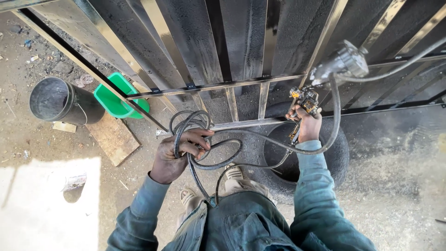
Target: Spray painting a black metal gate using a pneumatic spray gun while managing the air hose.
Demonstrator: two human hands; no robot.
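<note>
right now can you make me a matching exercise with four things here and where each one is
Things:
1. hose
2. spray gun
3. bucket
4. tyre

Places:
A. on the dirt at far left, beside a green tub
B. coiled in the left hand
C. on the ground under the metal gate
D. held in the right hand

Pairs: 1-B, 2-D, 3-A, 4-C

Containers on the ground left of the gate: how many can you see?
2: a black bucket on its side at far left, and a green tub beside it, partly behind the gate's frame. More may be hidden.
</note>
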